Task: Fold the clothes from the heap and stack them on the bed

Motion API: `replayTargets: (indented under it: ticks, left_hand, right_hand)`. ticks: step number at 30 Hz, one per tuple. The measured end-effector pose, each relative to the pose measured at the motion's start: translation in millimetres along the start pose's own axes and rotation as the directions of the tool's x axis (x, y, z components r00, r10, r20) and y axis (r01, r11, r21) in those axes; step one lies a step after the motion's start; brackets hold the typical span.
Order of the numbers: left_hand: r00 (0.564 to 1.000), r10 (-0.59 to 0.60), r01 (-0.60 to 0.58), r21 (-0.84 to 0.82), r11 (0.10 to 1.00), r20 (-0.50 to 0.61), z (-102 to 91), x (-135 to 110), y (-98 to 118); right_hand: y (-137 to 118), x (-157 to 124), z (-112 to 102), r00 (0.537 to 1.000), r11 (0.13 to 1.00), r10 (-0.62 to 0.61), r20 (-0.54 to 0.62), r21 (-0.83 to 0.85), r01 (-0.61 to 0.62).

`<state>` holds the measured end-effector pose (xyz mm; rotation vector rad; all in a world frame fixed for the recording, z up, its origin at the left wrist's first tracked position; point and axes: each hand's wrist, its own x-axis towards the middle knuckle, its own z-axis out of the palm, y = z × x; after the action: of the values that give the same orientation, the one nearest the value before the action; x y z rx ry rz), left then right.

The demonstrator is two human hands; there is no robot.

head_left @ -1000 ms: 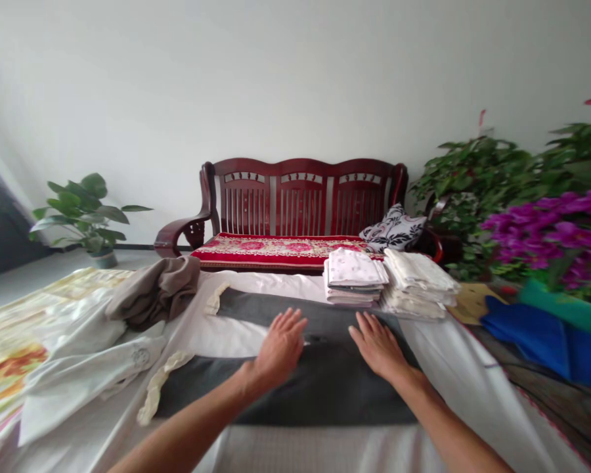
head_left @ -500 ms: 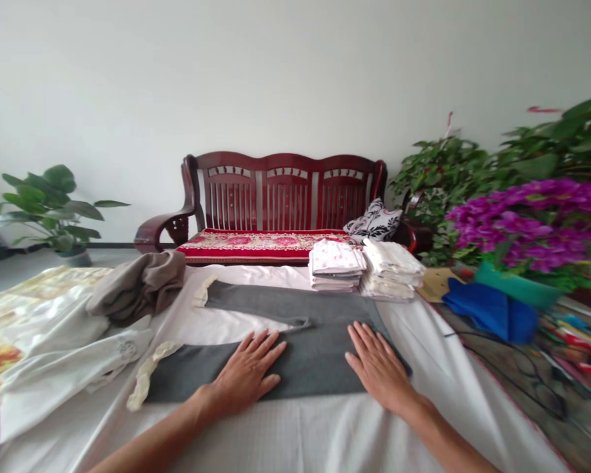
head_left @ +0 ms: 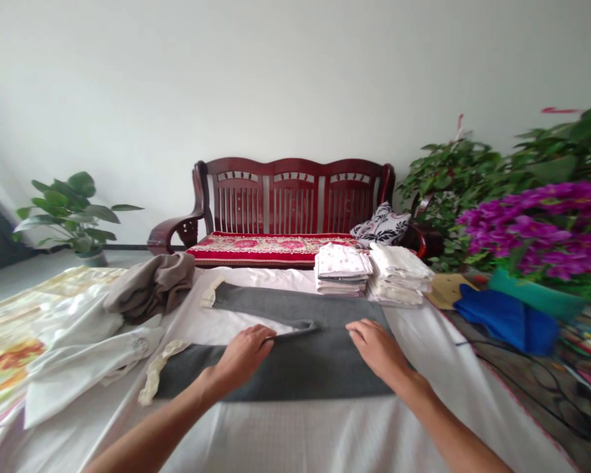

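Note:
Grey pants (head_left: 320,371) with cream ruffled cuffs lie spread sideways, legs pointing left and waist to the right. My left hand (head_left: 246,353) is closed on the inner edge of the near leg, which is slightly raised there. At the upper part of the pants, right of the crotch, my right hand (head_left: 380,349) has its fingers curled together on the fabric, apparently pinching it. Its fingertips are partly hidden. Beneath the pants is a white sheet (head_left: 295,437).
Two folded stacks, one of printed cloth (head_left: 343,261) and one of white cloth (head_left: 398,266), stand behind the waist. At left lie a crumpled brown garment (head_left: 152,286) and a white garment (head_left: 86,371). A blue cloth (head_left: 505,318) and black cable (head_left: 526,378) are at right.
Both hands lay flat with fingers spread on the pants; now their fingers are curled in. The near leg's inner edge is lifted at my left hand. The view has shifted slightly left.

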<state>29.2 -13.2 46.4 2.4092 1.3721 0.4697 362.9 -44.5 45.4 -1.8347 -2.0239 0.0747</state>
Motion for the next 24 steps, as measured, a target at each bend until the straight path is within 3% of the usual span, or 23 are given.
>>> replayTargets:
  ticks: [4, 8, 10, 12, 15, 17, 21, 24]
  left_hand:
    - [1.0, 0.022, -0.022, -0.027, 0.999, 0.018, 19.2, 33, 26]
    - [0.991, -0.011, 0.025, -0.104, 0.994, 0.133, 31.1, 50, 30]
    - [0.986, -0.044, 0.076, -0.205, 0.976, 0.159, 32.3, 57, 29]
    - [0.964, -0.139, 0.216, -0.365, 0.906, 0.226, 31.9, 64, 29]
    - [0.856, -0.31, 0.515, -0.639, 0.571, 0.413, 31.8, 73, 33]
    - [0.792, -0.36, 0.596, -0.752, 0.282, 0.493, 33.6, 78, 36]
    - [0.721, -0.396, 0.55, -0.817, -0.172, 0.569, 44.5, 90, 40]
    - [0.689, -0.425, 0.457, -0.807, -0.375, 0.588, 56.9, 104, 41]
  right_hand:
    - [-47, 24, 15, 0.998, 0.99, 0.062, 0.004, 0.127, -0.062]
    - [-72, 37, 27, 0.989, 0.986, 0.147, 0.028, 0.071, -0.148]
    - [-77, 41, 32, 0.984, 0.984, 0.172, 0.048, 0.036, -0.174]
    - [-80, 45, 38, 0.984, 0.985, 0.172, 0.054, 0.013, -0.173]
    - [-80, 49, 45, 0.987, 0.988, 0.155, 0.051, 0.004, -0.156]
    - [-78, 51, 47, 0.988, 0.989, 0.147, 0.044, 0.013, -0.148]
    - [-73, 50, 50, 0.993, 0.992, 0.115, 0.02, 0.052, -0.116]
    - [-67, 45, 54, 0.996, 0.99, 0.087, -0.013, 0.114, -0.085]
